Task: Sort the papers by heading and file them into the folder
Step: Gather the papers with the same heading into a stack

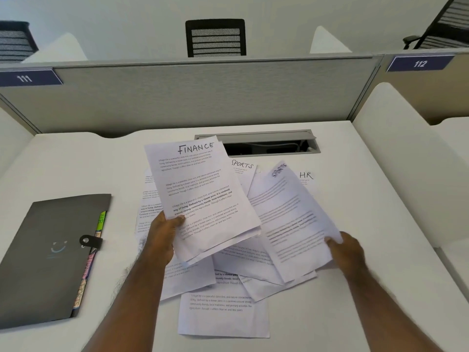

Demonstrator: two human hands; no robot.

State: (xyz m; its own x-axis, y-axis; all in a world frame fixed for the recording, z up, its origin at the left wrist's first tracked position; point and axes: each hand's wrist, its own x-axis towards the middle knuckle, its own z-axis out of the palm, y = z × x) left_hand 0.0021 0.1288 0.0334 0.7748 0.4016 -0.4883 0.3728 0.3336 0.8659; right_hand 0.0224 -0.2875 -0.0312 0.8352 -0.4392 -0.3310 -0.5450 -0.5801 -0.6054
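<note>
The white printed sheets headed FINANCE [203, 196] are lifted off the desk in the left hand [162, 235], thumb on top near the lower left corner, fingers hidden beneath; it looks like more than one sheet, going by the doubled lower edge. Their long axis runs away from the person, tilted a little to the right. Just beside them, the blurred white sheet headed SPORTS [291, 219] is pinched at its near right corner by the right hand [347, 252], its long axis also running away and leaning left. Under both lies the loose heap of white papers [223, 311], with a second SPORTS sheet [243, 168] and an HR sheet [308, 177] showing at the far edge.

The grey snap-strap folder [50, 252] lies closed on the white desk [380, 199] well to the left, coloured tabs (one green) poking from its right edge. Its long axis runs near to far, and it sits on the left hand's side. So the left hand is the nearer one for filing, though I judge sorting is not yet finished.
</note>
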